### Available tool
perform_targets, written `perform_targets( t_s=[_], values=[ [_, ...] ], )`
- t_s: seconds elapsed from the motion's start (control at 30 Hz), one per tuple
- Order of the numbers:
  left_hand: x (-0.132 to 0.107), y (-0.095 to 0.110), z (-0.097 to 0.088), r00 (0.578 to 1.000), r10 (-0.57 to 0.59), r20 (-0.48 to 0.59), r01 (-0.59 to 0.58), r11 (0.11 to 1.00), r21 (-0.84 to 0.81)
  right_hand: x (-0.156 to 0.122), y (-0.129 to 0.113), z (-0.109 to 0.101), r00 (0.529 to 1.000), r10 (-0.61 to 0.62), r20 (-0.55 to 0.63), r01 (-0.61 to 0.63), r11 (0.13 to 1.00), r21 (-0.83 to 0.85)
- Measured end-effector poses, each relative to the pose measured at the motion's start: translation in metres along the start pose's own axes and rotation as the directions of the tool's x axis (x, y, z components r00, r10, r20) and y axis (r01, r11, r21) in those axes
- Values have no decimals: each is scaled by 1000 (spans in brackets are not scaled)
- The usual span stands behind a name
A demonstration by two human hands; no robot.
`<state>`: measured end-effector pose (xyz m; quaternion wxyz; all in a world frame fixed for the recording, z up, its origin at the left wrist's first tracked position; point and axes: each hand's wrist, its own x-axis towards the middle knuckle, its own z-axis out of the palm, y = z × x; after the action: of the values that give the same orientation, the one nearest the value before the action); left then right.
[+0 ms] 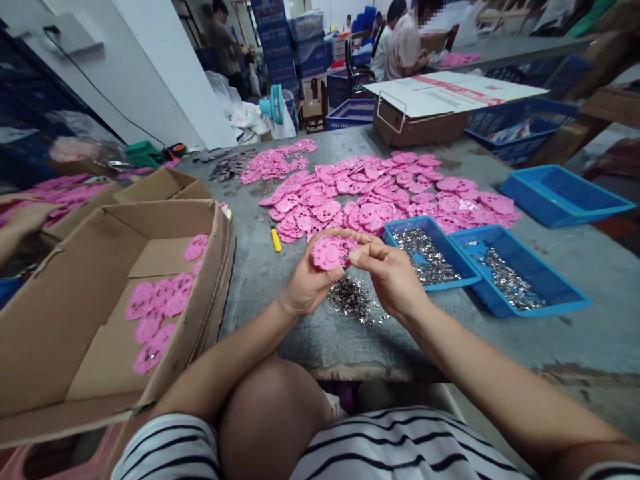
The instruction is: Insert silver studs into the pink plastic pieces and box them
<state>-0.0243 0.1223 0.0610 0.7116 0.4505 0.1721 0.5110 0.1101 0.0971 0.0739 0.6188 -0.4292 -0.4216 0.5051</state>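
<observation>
My left hand (311, 285) is closed around a flat, scalloped pink plastic piece (331, 253), its fingers along the top edge and the thumb below. At the right edge of the same piece, my right hand (395, 275) pinches with thumb and forefinger; whether a small metal part is between them is hidden. Just beneath both hands lies a loose heap of tiny shiny metal parts (354, 299). A spread pile of similar pink pieces (370, 193) covers the table beyond. Close to my right hand is a blue tray (473, 275) holding more metal parts.
A second blue tray with metal parts (565, 300) adjoins the first; another blue tray (565, 190) stands farther right. At left is an open cardboard box (223, 247) with several pink pieces inside. A yellow-handled tool (276, 240) lies nearby. A person's hand (25, 223) shows at far left.
</observation>
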Motion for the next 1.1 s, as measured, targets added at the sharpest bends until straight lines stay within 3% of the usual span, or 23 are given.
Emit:
perform_targets(
  t_s=[0.3, 0.47, 0.7, 0.87, 1.1],
  values=[
    [1, 1, 1, 998, 43, 38, -44, 999, 31, 2, -1, 4, 999, 41, 26, -42, 999, 30],
    [0, 3, 4, 999, 31, -9, -30, 998, 48, 2, 1, 3, 999, 37, 30, -37, 999, -3],
    [-2, 3, 5, 1000, 0, -31, 1, 1000, 30, 0, 12, 2, 998, -68, -7, 68, 995, -68],
    [0, 4, 4, 995, -74, -66, 75, 997, 19, -3, 20, 0, 997, -81, 1, 81, 996, -33],
    [4, -1, 1, 990, -58, -128, 61, 998, 17, -6, 24, -4, 997, -74, 8, 75, 995, -66]
  ],
)
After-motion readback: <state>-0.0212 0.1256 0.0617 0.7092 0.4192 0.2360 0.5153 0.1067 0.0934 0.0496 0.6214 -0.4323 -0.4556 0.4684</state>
